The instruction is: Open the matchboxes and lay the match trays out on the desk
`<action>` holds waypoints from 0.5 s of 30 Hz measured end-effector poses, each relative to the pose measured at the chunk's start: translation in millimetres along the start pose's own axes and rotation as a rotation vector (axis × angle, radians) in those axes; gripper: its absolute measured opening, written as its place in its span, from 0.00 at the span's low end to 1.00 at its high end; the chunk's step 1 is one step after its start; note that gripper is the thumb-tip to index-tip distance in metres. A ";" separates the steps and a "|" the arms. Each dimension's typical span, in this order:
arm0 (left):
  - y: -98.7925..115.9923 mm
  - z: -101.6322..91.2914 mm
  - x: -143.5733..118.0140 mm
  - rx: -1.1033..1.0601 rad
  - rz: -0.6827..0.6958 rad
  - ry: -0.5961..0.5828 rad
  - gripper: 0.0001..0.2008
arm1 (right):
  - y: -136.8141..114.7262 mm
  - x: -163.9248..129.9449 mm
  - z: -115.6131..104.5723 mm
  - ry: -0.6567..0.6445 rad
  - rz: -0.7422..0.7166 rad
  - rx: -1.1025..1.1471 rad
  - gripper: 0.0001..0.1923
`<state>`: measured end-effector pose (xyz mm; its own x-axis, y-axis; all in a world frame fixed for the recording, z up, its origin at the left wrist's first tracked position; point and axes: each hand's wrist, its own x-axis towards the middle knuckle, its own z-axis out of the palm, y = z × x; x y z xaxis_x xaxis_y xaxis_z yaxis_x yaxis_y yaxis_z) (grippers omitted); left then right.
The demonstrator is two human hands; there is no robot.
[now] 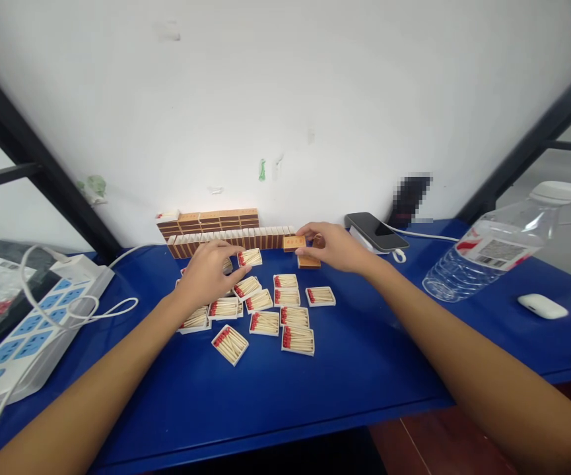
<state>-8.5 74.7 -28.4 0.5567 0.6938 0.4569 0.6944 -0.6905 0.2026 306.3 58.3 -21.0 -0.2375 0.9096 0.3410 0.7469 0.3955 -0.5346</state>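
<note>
Glossy blue tabletop [354,369] against a plain white wall [285,92], dark metal frame bars at both sides. Left edge: white power strip with pale blue sockets [28,330], white cable looped over it. Right side: clear plastic water bottle with white cap [498,254], lying tilted on its side; near it a small white oval case [542,306]. Black smartphone [377,231] propped at the wall on a white stand, cable attached. Along the wall, row of brown matchbox sleeves [230,241] standing on edge, a few more stacked flat behind. In front, scatter of open white matchbox trays full of red-tipped matches [275,313], mid-table, some touching, some just apart. Left hand [210,274] palm down over the left part of the scatter, fingers curled loosely together, tips resting on a tray by the row; whether it actually pinches one, cannot tell. Right hand [337,247] at the right end of the row, thumb and fingers clamped on a small orange-brown matchbox sleeve [294,243], held just above another sleeve lying flat on the table [309,262].
</note>
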 end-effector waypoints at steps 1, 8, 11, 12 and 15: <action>-1.3 1.7 1.4 0.007 0.000 -0.012 0.20 | 2.3 0.7 5.7 -0.003 -0.008 -0.037 0.18; -10.4 7.5 5.4 0.065 0.036 -0.076 0.19 | 2.6 3.7 37.6 0.034 -0.117 -0.145 0.13; -13.9 8.4 5.2 0.069 0.050 -0.093 0.19 | -1.1 3.3 34.8 0.045 -0.097 -0.113 0.19; -15.1 8.5 5.0 0.063 0.051 -0.100 0.19 | -2.4 3.1 33.2 0.035 -0.096 -0.113 0.21; -18.1 8.5 4.6 0.036 0.042 -0.121 0.18 | -5.7 3.1 30.8 0.002 -0.083 -0.116 0.19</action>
<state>-14.6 92.1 -37.4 0.6352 0.6851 0.3565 0.6837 -0.7135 0.1532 282.2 62.8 -40.7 -0.3003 0.8741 0.3818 0.7917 0.4516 -0.4114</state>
